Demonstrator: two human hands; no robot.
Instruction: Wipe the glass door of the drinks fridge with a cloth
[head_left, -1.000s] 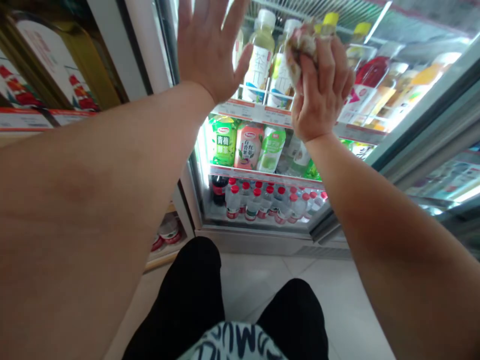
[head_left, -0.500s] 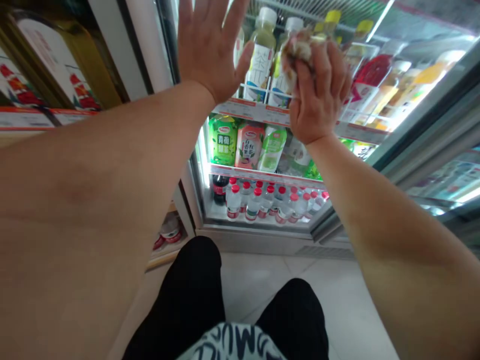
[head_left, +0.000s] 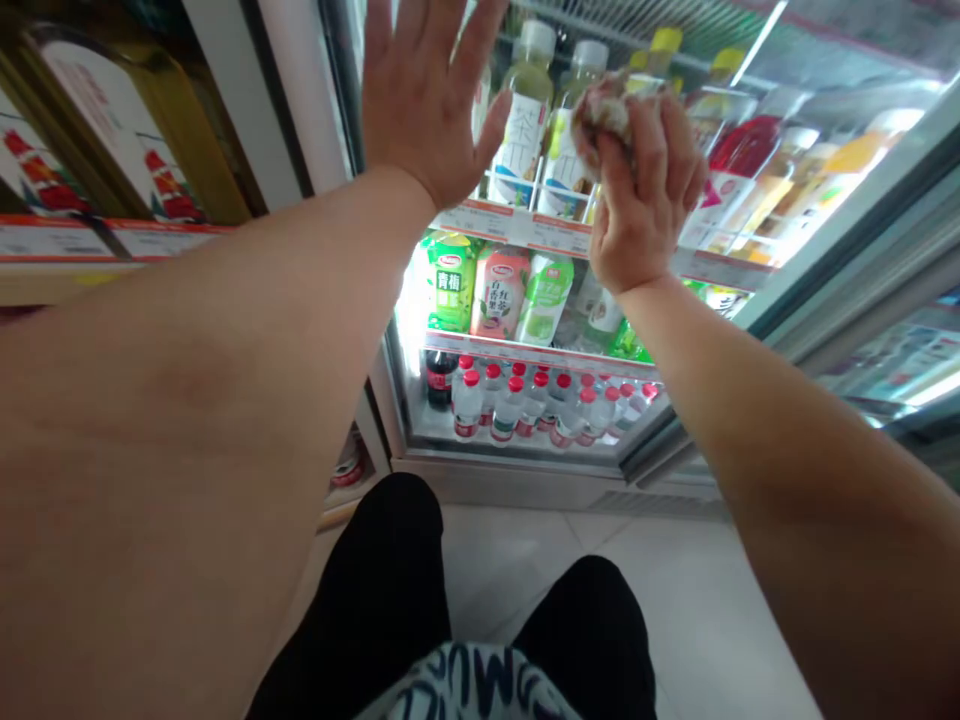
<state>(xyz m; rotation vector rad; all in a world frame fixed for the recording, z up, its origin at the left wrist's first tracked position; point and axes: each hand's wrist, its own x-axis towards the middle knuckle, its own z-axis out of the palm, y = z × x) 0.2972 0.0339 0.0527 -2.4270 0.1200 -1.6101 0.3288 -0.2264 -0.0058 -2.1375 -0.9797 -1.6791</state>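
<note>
My left hand [head_left: 431,105] is open, its fingers stretched upward and the palm turned to the front of a lit drinks fridge [head_left: 495,470]. It is in front of the upper shelf's left end, near a pale tea bottle [head_left: 523,130] with a white cap; its fingertips run out of the top of the view. My right hand [head_left: 649,190] is closed on a crumpled, brownish-white cloth [head_left: 604,115]. Cloth and hand cover part of a second white-capped bottle [head_left: 566,140]. Whether either palm touches glass is hard to make out.
Below are a shelf of green and pink drink cartons [head_left: 501,292] and small red-capped water bottles [head_left: 507,410]. Large golden oil bottles [head_left: 142,110] stand on a shelf at the left. A metal door frame [head_left: 840,200] slants along the right. Pale floor tiles [head_left: 517,560] lie below.
My right hand has shifted slightly right and down with the cloth. My left hand appears a little farther right, still spread flat.
</note>
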